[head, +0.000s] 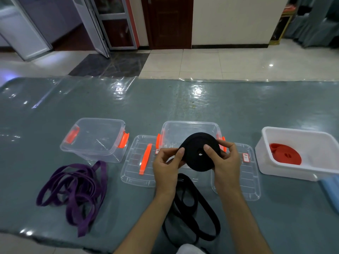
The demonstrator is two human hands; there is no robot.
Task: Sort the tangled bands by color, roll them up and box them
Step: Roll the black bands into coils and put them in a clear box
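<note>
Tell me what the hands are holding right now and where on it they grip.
Both hands, left and right, hold the black band roll by its opposite edges, thumbs pressed on its flat face.

Both forearms reach forward from the bottom edge, bare, converging toward the middle. The left hand (167, 163) is raised with its thumb laid across the face of the black roll (200, 152) and its fingers curled behind the roll's left rim. The right hand (226, 162) mirrors it, thumb pressed near the roll's centre hole, fingers (224, 143) wrapped over the right rim.
</note>
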